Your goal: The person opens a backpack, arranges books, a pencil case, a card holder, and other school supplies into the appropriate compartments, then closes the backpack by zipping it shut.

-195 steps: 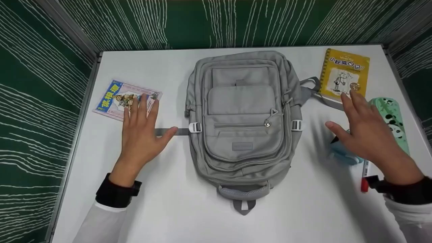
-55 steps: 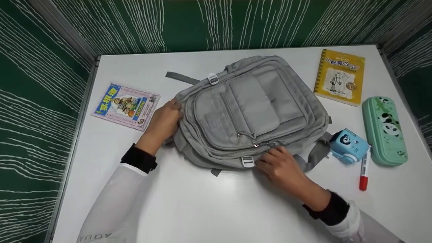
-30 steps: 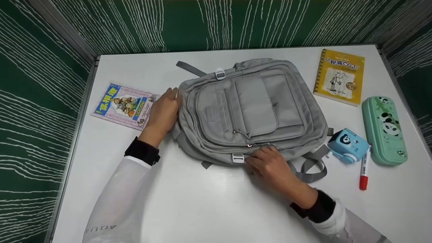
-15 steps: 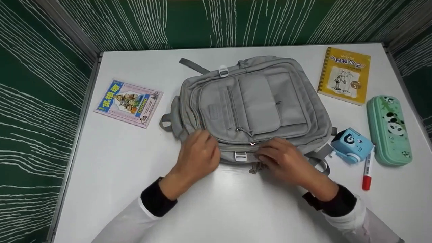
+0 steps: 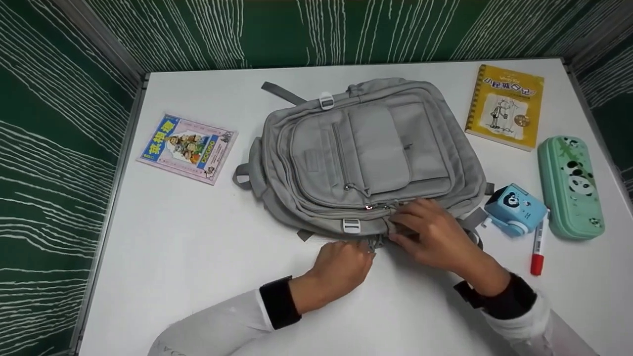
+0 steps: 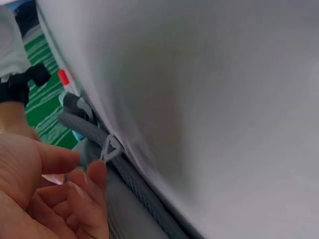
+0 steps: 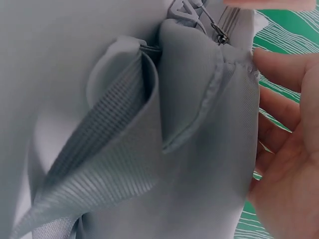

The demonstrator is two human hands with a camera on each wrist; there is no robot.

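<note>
Both hands are in at the side zip of the grey backpack (image 5: 381, 143)!
Nearest us, the left hand (image 5: 341, 267) curls its fingers at the triangular zipper pull (image 6: 105, 147), apparently pinching its cord; just beyond, the right hand (image 5: 437, 237) grips the bag's fabric edge, and the bag lies front up, slantwise on the white surface (image 5: 198, 247). Doing this well, I'd judge, means keeping that edge taut, drawing the pull along the line of the teeth, never across, and holding the loose webbing (image 7: 109, 139) clear of the slider. Farther over on the right: red-capped marker (image 5: 538, 247), blue panda-print gadget (image 5: 517, 210), green panda pencil case (image 5: 571, 188), and, at the back, the yellow book (image 5: 504, 106).
</note>
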